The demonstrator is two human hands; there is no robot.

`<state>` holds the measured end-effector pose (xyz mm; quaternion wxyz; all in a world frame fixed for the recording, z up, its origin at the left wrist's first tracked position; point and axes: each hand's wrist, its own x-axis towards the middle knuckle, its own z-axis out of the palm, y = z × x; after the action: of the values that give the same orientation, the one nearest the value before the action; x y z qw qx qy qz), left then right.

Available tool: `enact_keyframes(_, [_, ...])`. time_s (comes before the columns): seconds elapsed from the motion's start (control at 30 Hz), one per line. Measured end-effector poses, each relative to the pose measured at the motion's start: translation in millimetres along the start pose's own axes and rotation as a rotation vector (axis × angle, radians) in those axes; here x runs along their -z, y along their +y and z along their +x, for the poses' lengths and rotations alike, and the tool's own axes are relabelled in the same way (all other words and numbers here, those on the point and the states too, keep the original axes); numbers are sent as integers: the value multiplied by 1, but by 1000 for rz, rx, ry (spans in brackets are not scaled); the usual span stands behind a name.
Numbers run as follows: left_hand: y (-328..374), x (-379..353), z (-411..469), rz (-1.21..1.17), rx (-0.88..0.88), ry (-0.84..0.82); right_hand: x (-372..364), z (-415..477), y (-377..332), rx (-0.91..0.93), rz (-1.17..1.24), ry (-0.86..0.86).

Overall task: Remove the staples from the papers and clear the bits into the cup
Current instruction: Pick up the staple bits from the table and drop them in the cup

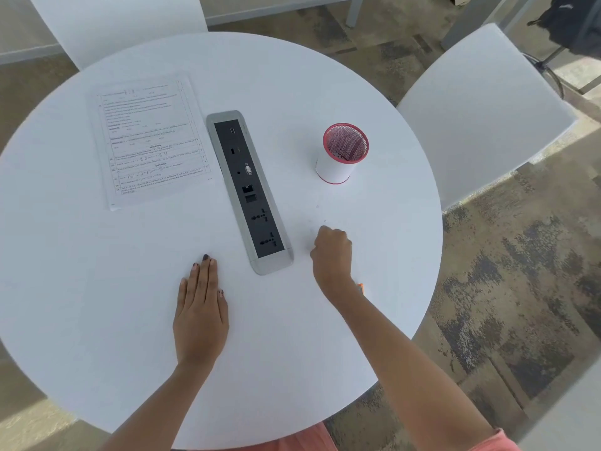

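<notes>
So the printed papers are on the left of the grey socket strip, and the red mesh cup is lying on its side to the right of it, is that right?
Not quite. The head view shows the red mesh cup standing upright, open end up, not lying on its side. The rest holds: the printed papers lie left of the grey socket strip, and the cup is to its right on the round white table.

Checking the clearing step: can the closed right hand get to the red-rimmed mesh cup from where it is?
Probably yes. The right hand rests fisted on the round white table, and only bare tabletop lies between it and the red-rimmed mesh cup. The grey socket strip lies off to its left.
</notes>
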<state>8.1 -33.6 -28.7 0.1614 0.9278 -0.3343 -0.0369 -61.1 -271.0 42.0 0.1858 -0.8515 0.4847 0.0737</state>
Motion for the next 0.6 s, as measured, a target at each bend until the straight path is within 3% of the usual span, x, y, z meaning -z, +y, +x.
enact_keyframes(0.13, [0, 0, 0, -3, 6, -2, 17, 10, 9, -283, 622, 75])
enact_keyframes(0.23, [0, 0, 0, -1, 2, -7, 43, 25, 9, -329, 819, 174])
enact_keyframes(0.47, [0, 0, 0, -3, 6, -12, 110, 87, -6, -230, 809, 488])
enact_keyframes(0.6, [0, 0, 0, -6, 10, -16, 123, 112, -12, -116, 665, 536])
